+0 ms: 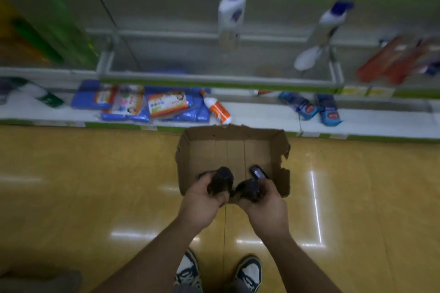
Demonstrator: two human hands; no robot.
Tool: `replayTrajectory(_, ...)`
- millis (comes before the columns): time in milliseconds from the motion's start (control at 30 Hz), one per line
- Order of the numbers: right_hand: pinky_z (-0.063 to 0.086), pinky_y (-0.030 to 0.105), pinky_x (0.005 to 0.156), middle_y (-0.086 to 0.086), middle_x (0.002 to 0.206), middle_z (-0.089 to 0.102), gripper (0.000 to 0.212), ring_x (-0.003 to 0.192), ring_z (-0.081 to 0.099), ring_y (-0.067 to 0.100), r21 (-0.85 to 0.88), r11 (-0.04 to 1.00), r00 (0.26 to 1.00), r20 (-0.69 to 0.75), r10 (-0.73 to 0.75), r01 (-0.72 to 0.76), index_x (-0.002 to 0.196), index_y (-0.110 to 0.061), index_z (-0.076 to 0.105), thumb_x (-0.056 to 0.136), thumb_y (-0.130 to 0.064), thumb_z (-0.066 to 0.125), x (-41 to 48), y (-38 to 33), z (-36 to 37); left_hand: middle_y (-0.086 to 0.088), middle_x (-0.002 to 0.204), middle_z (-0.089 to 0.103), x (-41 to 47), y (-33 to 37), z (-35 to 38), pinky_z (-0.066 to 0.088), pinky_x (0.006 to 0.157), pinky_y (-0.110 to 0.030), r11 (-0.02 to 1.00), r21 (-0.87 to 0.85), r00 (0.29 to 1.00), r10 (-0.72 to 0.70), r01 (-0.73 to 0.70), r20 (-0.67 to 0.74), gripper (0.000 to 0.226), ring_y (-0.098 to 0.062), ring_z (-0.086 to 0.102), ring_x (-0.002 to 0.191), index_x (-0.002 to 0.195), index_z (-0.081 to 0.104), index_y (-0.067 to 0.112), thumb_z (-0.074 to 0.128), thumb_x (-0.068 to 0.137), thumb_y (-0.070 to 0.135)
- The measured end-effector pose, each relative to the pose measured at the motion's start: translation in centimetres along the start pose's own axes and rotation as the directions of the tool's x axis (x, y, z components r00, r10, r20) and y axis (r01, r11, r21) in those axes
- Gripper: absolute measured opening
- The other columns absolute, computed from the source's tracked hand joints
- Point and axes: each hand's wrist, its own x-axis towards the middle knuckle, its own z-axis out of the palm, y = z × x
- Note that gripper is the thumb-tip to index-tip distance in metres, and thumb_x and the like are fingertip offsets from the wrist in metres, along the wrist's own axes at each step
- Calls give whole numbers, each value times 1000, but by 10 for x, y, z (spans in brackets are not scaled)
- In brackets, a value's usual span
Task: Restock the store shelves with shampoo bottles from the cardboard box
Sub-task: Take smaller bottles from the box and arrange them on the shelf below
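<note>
An open cardboard box (pixel 233 147) sits on the yellow floor in front of the shelves. My left hand (pixel 202 200) grips a dark shampoo bottle (pixel 221 181) over the box's near edge. Beside it, my right hand (pixel 264 207) grips a second dark bottle (pixel 248 189). A third dark bottle (pixel 258 172) lies in the box just beyond my right hand. The far half of the box holds nothing. On the middle shelf stand a white bottle with a blue cap (pixel 231 19) and a second white and blue bottle (pixel 331 21), which leans.
The bottom shelf (pixel 262 116) carries blue packets (pixel 133 104), an orange and white bottle (pixel 216 108) lying down, and blue pouches (pixel 312 107). Red-brown packs (pixel 392 59) lie at the right of the middle shelf. My shoes (pixel 219 273) stand behind the box.
</note>
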Motion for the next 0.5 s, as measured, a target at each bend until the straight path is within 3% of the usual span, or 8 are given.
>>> replayTrajectory(100,48,22,73,-17,96,69,42,89,64,7,19,999,999,1,-43,43,107,-33,62,73,-28,85,-43,-49,-39,13,113,69,-51,62,-23,51,91,-27,1000,-2,1000,28,-28,5,49,-11,64,109,125,62,34,77,81,20)
replayTrajectory(233,50,17,70,-18,96,70,39,87,63,-2,41,991,991,-17,-130,130,109,-33,65,75,-26,83,-95,-109,-94,15,112,71,-117,139,-49,54,97,-38,997,-10,996,78,-78,-44,49,-10,65,108,116,63,44,77,70,36)
replayTrajectory(367,55,22,70,-14,94,75,36,84,70,0,94,974,979,-38,-203,205,106,-31,68,74,-29,84,-127,-165,-143,14,110,73,-166,208,-75,54,98,-36,985,10,985,171,-170,-38,41,-10,67,109,110,64,43,79,78,23)
replayTrajectory(500,56,29,73,-10,92,74,31,83,68,4,105,942,947,-67,-314,319,102,-33,66,77,-29,83,-156,-222,-187,7,114,71,-209,275,-99,52,99,-38,958,71,960,279,-276,-34,44,-14,66,110,123,60,29,76,83,19)
